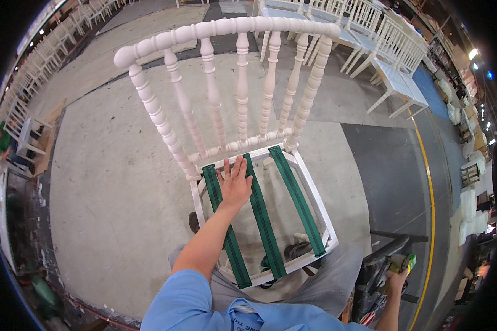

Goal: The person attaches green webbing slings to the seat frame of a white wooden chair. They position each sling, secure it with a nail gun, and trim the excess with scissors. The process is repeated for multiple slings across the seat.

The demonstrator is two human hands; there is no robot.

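Observation:
A white wooden chair frame (317, 212) with turned back spindles (242, 83) stands between my knees. Three green webbing straps run from the back rail to the front rail of its open seat: a left strap (234, 256), a middle strap (265, 229) and a right strap (299, 198). My left hand (236, 186) lies with fingers spread by the back rail, over the gap between the left and middle straps and touching the middle one. Off to the right, my right hand (396, 277) grips a small yellow-and-green object (410, 262) whose kind is unclear.
A black-covered stand (378, 270) holding loose items is by my right knee. Rows of white chairs (397, 83) line the far right, and more chairs (44, 49) stand far left. A person in green (3, 140) works at the left edge. A yellow line (429, 193) crosses the floor.

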